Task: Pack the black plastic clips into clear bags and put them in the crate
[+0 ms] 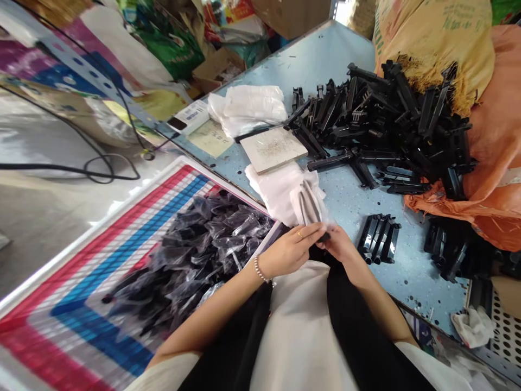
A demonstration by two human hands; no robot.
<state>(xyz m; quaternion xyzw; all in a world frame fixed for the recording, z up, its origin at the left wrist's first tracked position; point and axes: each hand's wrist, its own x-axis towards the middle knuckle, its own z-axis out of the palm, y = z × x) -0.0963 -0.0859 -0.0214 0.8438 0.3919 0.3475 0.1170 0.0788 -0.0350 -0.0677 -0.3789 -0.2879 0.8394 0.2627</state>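
Note:
A clear plastic bag (pixel 306 202) with dark long parts showing inside stands up between my two hands at the near table edge. Fingers of my left hand (pixel 290 251), with a ring and a bead bracelet, are closed round the bag's lower end. My right hand (pixel 341 245) pinches the same end from the other side, where a black tip pokes out. Flat plastic bags (pixel 271 190) lie just beyond, partly under a pale square block (pixel 274 147). To the right of my right hand, several black plastic parts (pixel 379 239) lie side by side in a row.
A large heap of black parts (pixel 366 119) covers the back right of the blue table (pixel 325 51), spilling from an orange sack (pixel 494 136). On the left, a striped mesh tray (pixel 87 296) holds many bagged parts (pixel 211 239). A black cable (pixel 49 167) crosses the far left.

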